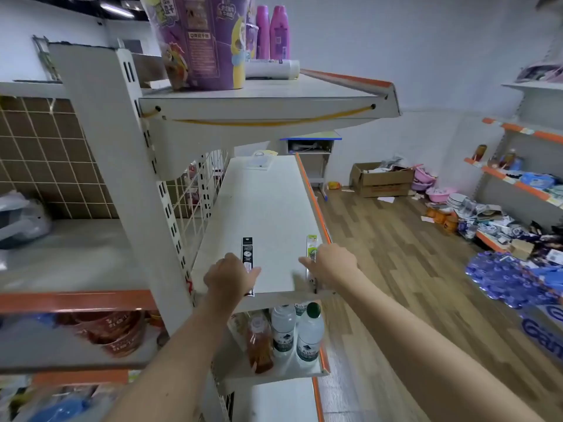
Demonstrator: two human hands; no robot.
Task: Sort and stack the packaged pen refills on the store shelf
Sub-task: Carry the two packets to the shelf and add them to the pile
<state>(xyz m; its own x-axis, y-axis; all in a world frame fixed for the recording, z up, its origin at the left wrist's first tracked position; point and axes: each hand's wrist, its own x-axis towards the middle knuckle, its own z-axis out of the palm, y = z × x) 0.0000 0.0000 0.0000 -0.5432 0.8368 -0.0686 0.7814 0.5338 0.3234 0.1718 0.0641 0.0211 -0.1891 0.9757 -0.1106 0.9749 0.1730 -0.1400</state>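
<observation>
Two long, narrow refill packs lie lengthwise on the white shelf [268, 208]. The black pack [247, 251] is at the near left; my left hand [227, 277] lies on its near end, thumb stretched across it. The green-and-white pack [312, 246] runs along the orange front rail at the right. My right hand [330, 263] covers its middle, fingers curled over it and thumb pointing left. The near end of each pack is partly hidden by my hands.
A clear blister pack [260, 159] lies at the shelf's far end. Water bottles [309, 333] and an orange drink stand on the shelf below. Purple tubs [198, 41] sit on the shelf above. Boxes and loose goods litter the floor at right.
</observation>
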